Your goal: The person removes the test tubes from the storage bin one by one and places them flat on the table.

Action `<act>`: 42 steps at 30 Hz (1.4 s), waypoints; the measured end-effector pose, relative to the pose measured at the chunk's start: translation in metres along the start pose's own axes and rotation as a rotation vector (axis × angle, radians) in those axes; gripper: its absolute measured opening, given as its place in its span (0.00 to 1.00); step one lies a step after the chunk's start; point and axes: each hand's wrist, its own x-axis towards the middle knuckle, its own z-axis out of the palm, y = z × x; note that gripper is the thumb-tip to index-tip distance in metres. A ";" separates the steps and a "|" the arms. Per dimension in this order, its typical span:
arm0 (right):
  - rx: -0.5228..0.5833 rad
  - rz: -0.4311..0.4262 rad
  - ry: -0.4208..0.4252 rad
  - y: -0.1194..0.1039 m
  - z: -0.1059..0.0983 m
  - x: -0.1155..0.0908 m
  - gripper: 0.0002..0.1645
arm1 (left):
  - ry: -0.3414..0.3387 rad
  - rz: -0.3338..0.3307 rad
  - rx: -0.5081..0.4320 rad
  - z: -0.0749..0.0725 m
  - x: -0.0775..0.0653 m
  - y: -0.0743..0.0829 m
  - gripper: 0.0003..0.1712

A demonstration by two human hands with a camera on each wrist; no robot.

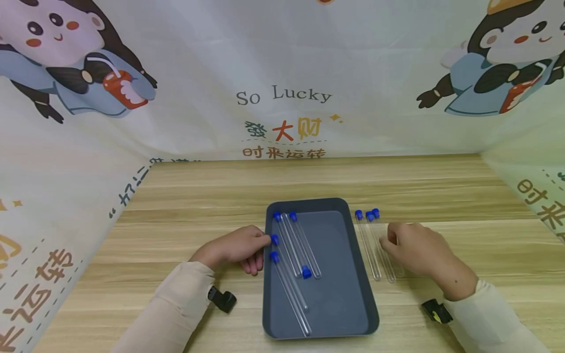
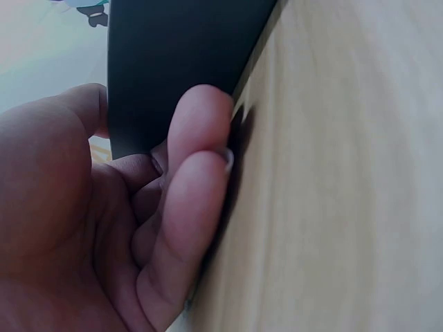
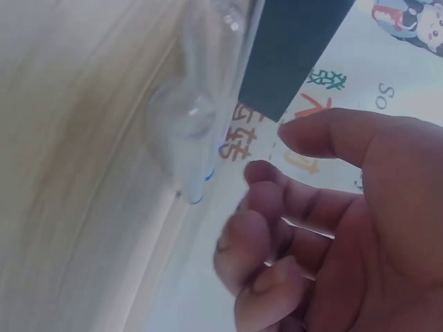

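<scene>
A dark grey tray (image 1: 340, 294) holds several clear test tubes with blue caps; one tube's cap (image 1: 306, 272) points toward the near side, the others' caps away. My left hand (image 1: 240, 247) grips the tray's left rim between thumb and fingers, its thumb tip right by a blue cap (image 1: 274, 239). Right of the tray, 3 capped test tubes (image 1: 370, 250) lie side by side on the table. Over the rightmost of them hovers my right hand (image 1: 417, 247), fingers loosely bent. In the right wrist view, thumb and fingertips (image 3: 259, 173) stand apart, holding nothing, beside the tubes' rounded ends (image 3: 190, 124).
The wooden table (image 1: 212, 186) is bordered at the back and both sides by a printed cloth (image 1: 375, 98) with cartoon figures and lettering. Black wrist cameras (image 1: 222, 299) hang by both sleeves, close above the table.
</scene>
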 end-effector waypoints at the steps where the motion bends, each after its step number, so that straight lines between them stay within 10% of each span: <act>1: 0.001 -0.003 0.014 -0.002 0.000 0.000 0.17 | 0.000 0.001 0.003 0.000 0.000 0.000 0.31; 19: 0.020 -0.140 0.204 -0.058 -0.015 -0.001 0.09 | 0.012 -0.001 0.011 -0.002 0.001 -0.004 0.30; 42: 0.103 -0.230 0.136 -0.108 -0.008 0.007 0.08 | 0.001 -0.014 0.010 -0.001 0.000 0.001 0.32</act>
